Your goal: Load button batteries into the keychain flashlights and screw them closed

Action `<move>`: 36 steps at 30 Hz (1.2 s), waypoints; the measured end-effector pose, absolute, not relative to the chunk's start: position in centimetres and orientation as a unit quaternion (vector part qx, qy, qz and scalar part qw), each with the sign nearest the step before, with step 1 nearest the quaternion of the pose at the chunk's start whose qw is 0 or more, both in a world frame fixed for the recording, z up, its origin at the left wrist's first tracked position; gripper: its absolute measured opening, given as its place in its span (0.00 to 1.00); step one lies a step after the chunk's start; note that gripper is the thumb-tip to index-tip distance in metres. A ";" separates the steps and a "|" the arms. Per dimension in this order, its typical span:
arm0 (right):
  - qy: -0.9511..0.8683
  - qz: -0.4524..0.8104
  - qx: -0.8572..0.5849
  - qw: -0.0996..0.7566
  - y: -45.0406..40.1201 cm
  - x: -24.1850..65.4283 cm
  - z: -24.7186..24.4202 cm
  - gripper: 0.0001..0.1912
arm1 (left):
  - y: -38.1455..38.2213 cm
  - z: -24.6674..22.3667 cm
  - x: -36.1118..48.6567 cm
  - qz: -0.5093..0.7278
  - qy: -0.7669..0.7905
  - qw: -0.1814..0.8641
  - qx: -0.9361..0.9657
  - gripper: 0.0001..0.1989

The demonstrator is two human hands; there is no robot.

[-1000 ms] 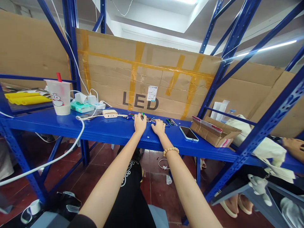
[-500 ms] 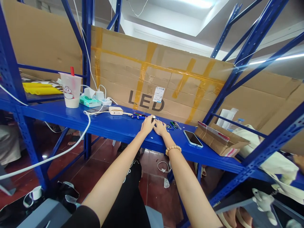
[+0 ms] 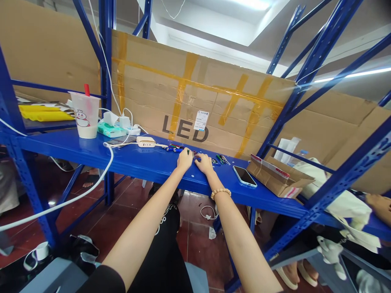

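Small green-and-blue parts (image 3: 175, 149) lie along the back edge of the blue steel shelf (image 3: 91, 152); my left grip (image 3: 185, 159) and right grip (image 3: 204, 164) curl at them, clamped or not I cannot tell. The shelf's front edge passes just under my wrists.

Here we are at the blue metal shelf (image 3: 91, 156), with a plastic cup (image 3: 84, 116), a tissue pack (image 3: 111, 130) and a charger (image 3: 146, 141) on it! Next we've got small colored parts (image 3: 175, 149) scattered along the middle, then a phone (image 3: 244, 176) and a cardboard box (image 3: 276, 178) on the right.
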State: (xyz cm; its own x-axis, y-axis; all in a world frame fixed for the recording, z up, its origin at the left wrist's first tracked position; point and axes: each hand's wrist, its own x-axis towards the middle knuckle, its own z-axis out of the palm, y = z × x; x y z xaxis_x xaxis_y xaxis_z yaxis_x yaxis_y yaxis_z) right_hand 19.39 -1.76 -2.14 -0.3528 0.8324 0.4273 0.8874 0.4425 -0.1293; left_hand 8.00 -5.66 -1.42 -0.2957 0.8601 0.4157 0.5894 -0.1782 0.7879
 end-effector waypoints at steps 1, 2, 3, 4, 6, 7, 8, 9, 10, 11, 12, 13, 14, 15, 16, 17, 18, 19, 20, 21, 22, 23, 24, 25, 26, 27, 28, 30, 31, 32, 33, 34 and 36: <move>-0.821 -0.063 -0.522 0.221 -1.7 19.4 -2.2 0.17 | -5.6 -1.4 7.9 0.509 0.637 0.140 0.562 0.12; -0.825 -0.062 -0.517 0.220 -1.7 19.4 -2.2 0.18 | -5.5 -1.4 7.8 0.513 0.646 0.144 0.547 0.13; -0.830 -0.060 -0.511 0.218 -1.7 19.4 -2.3 0.18 | -5.5 -1.3 7.8 0.517 0.654 0.146 0.532 0.14; -0.835 -0.057 -0.503 0.214 -1.6 19.4 -2.3 0.19 | -5.5 -1.3 7.7 0.520 0.661 0.148 0.520 0.14; -0.844 -0.051 -0.492 0.209 -1.5 19.3 -2.4 0.18 | -5.5 -1.2 7.6 0.524 0.670 0.150 0.504 0.14; -0.845 -0.049 -0.489 0.210 -1.5 19.3 -2.4 0.17 | -5.5 -1.2 7.6 0.525 0.673 0.150 0.500 0.14; -0.846 -0.048 -0.488 0.212 -1.5 19.3 -2.4 0.17 | -5.6 -1.2 7.6 0.525 0.673 0.151 0.498 0.14; -0.845 -0.047 -0.487 0.216 -1.5 19.3 -2.4 0.16 | -5.6 -1.2 7.6 0.524 0.673 0.152 0.499 0.13; -0.844 -0.047 -0.487 0.220 -1.5 19.4 -2.4 0.16 | -5.6 -1.2 7.6 0.523 0.672 0.153 0.501 0.13; -0.842 -0.047 -0.487 0.225 -1.5 19.4 -2.3 0.15 | -5.7 -1.2 7.7 0.521 0.671 0.154 0.505 0.13; -0.842 -0.046 -0.486 0.230 -1.5 19.5 -2.3 0.14 | -5.7 -1.3 7.7 0.518 0.669 0.155 0.510 0.13; -0.842 -0.045 -0.484 0.236 -1.4 19.5 -2.3 0.13 | -5.6 -1.3 7.7 0.516 0.665 0.157 0.517 0.13; -0.843 -0.042 -0.480 0.240 -1.4 19.6 -2.3 0.12 | -5.6 -1.3 7.7 0.513 0.661 0.158 0.524 0.12; -0.844 -0.038 -0.476 0.245 -1.4 19.7 -2.3 0.11 | -5.6 -1.3 7.8 0.511 0.655 0.158 0.533 0.12; -0.846 -0.034 -0.470 0.249 -1.3 19.7 -2.3 0.10 | -5.5 -1.4 7.8 0.510 0.649 0.158 0.542 0.12; -0.848 -0.028 -0.465 0.253 -1.2 19.8 -2.3 0.10 | -5.4 -1.4 7.8 0.508 0.642 0.158 0.552 0.12; -0.850 -0.023 -0.460 0.257 -1.1 19.8 -2.4 0.10 | -5.3 -1.5 7.8 0.507 0.634 0.157 0.562 0.12; -0.851 -0.017 -0.456 0.261 -1.0 19.9 -2.4 0.10 | -5.2 -1.5 7.8 0.507 0.626 0.158 0.572 0.11; -0.851 -0.012 -0.453 0.266 -0.9 20.0 -2.5 0.10 | -5.1 -1.6 7.8 0.506 0.618 0.158 0.581 0.11; -0.850 -0.007 -0.451 0.272 -0.7 20.0 -2.6 0.11 | -5.0 -1.6 7.8 0.505 0.610 0.158 0.590 0.11; -0.849 -0.003 -0.450 0.278 -0.6 20.1 -2.7 0.11 | -4.9 -1.7 7.8 0.504 0.603 0.158 0.598 0.11; -0.846 0.000 -0.450 0.285 -0.4 20.1 -2.9 0.11 | -4.8 -1.7 7.8 0.503 0.597 0.158 0.605 0.11; -0.843 0.002 -0.451 0.292 -0.3 20.2 -3.0 0.11 | -4.7 -1.8 7.7 0.501 0.592 0.158 0.611 0.11; -0.839 0.003 -0.453 0.300 -0.1 20.2 -3.1 0.11 | -4.7 -1.9 7.7 0.499 0.589 0.159 0.616 0.11; -0.835 0.003 -0.455 0.309 0.0 20.3 -3.2 0.11 | -4.6 -1.9 7.7 0.496 0.586 0.159 0.621 0.11; -0.831 0.002 -0.457 0.316 0.2 20.3 -3.2 0.12 | -4.6 -2.0 7.7 0.493 0.583 0.160 0.625 0.11; -0.828 0.002 -0.459 0.323 0.3 20.4 -3.3 0.12 | -4.6 -2.0 7.7 0.490 0.581 0.161 0.630 0.11; -0.823 0.004 -0.461 0.331 0.4 20.5 -3.4 0.12 | -4.5 -2.1 7.8 0.483 0.577 0.162 0.638 0.11; -0.823 0.006 -0.460 0.333 0.5 20.5 -3.4 0.11 | -4.5 -2.2 7.8 0.480 0.576 0.162 0.642 0.11; -0.822 0.008 -0.460 0.335 0.5 20.5 -3.4 0.11 | -4.4 -2.2 7.8 0.476 0.577 0.162 0.643 0.12; -0.822 0.010 -0.459 0.337 0.6 20.5 -3.5 0.11 | -4.3 -2.2 7.8 0.473 0.579 0.162 0.644 0.12; -0.822 0.013 -0.458 0.339 0.6 20.5 -3.5 0.11 | -4.2 -2.3 7.8 0.470 0.583 0.162 0.642 0.12; -0.821 0.017 -0.457 0.342 0.8 20.5 -3.6 0.11 | -4.1 -2.4 7.8 0.466 0.593 0.161 0.636 0.12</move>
